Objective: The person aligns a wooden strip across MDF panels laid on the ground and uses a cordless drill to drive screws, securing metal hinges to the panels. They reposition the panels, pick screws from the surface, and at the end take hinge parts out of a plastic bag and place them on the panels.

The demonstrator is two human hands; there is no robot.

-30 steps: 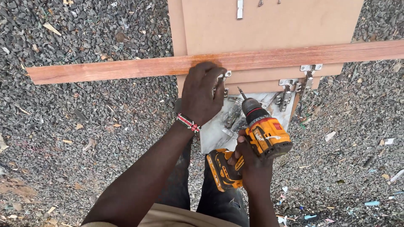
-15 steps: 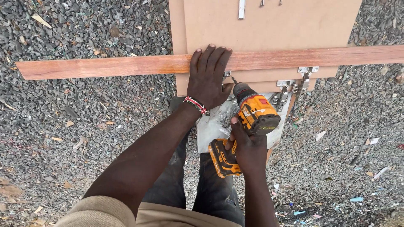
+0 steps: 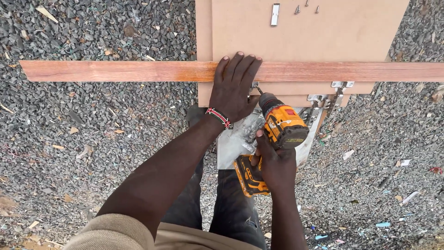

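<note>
A long reddish wooden strip [image 3: 115, 71] lies across tan fibreboard panels [image 3: 323, 32]. My left hand [image 3: 233, 88] presses flat on the strip and the panel below it, fingers together and stretched out. It wears a beaded bracelet at the wrist. My right hand [image 3: 273, 162] grips an orange and black cordless drill [image 3: 282, 127]. The drill's bit points at a metal hinge beside my left thumb, at the panel's near edge.
More metal hinges [image 3: 340, 85] hang from the panel's near edge on the right. A small metal plate [image 3: 274, 14] and three screws [image 3: 306, 8] lie on the top panel. A clear plastic bag [image 3: 236, 139] sits under the drill. Grey gravel with litter lies all around.
My left hand has slid up from the hinge onto the wooden strip and flattened. The drill has moved closer to the panel edge, bit toward the hinge.
</note>
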